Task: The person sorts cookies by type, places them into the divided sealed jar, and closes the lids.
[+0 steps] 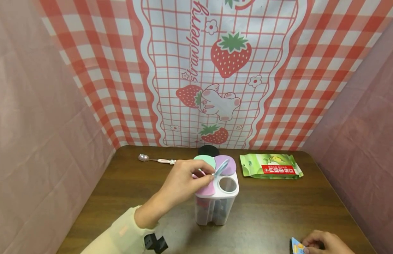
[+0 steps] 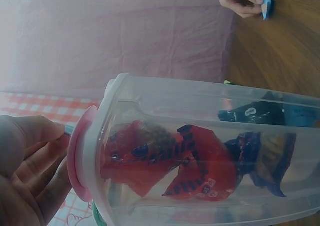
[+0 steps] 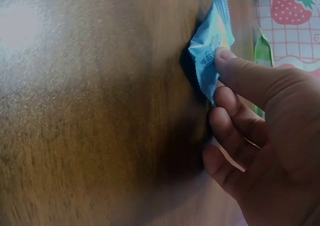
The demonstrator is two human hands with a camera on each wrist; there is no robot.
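Note:
A clear storage box (image 1: 215, 210) with a white top (image 1: 220, 192) stands mid-table. Its flap lids are green (image 1: 205, 160), purple (image 1: 226, 164), pink (image 1: 206, 188) and light blue. My left hand (image 1: 183, 180) pinches the light blue lid (image 1: 222, 167), which is tilted up beside a round uncovered opening (image 1: 228, 184). Through the box wall, the left wrist view shows red wrapped snacks (image 2: 165, 161) and darker packets (image 2: 257, 111). At the table's front right, my right hand (image 1: 326, 242) holds a small blue wrapped snack (image 3: 210, 48) between thumb and fingers, close over the wood.
A green snack bag (image 1: 271, 165) lies at the back right of the table (image 1: 263, 218). To the left is a spoon (image 1: 156, 159) with a white and pink handle. Behind the box sits a black round object (image 1: 208, 150). Cloth walls close in the back and sides.

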